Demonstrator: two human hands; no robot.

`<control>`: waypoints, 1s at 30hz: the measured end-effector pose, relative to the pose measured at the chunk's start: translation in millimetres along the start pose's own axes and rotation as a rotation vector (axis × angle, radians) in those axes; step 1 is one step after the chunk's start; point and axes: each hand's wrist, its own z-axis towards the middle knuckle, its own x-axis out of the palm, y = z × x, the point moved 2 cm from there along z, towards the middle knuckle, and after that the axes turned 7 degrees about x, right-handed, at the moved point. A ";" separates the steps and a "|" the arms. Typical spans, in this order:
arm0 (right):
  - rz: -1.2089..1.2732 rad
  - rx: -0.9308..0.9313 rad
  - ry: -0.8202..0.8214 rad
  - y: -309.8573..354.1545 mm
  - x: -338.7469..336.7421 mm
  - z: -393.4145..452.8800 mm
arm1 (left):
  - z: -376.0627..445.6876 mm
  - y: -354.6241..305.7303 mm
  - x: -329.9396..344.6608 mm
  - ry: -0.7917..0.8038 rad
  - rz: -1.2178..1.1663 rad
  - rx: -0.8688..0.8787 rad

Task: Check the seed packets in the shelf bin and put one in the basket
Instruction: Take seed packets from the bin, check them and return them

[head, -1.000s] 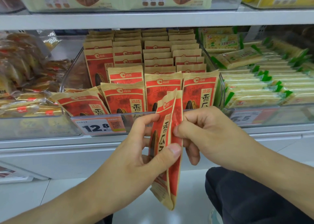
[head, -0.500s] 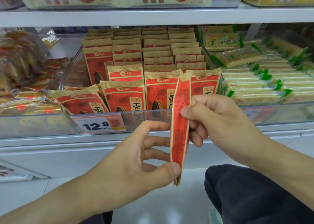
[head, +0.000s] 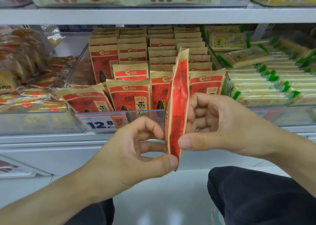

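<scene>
One red-and-tan seed packet (head: 177,105), edge-on and upright, pinched between both hands.

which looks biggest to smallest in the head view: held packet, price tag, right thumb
1. held packet, seen edge-on and near the camera, so its rank is only apparent
2. price tag
3. right thumb

A white and orange paper price tag (head: 100,123) on the clear plastic shelf bin (head: 150,113) is showing "12.8". The red and tan seed packets (head: 129,95) are carrying the brand characters "洽洽" and a large "香".
</scene>
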 end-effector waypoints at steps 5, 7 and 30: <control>0.010 0.002 0.006 5.1 1.3 -2.4 | 0.6 -0.3 2.2 0.091 0.040 0.053; 0.018 0.002 0.026 5.8 1.3 -3.0 | 1.4 0.8 2.0 0.108 0.063 0.065; 0.010 -0.049 -0.019 -2.3 14.3 0.7 | -3.7 -0.2 6.9 0.200 0.086 -0.009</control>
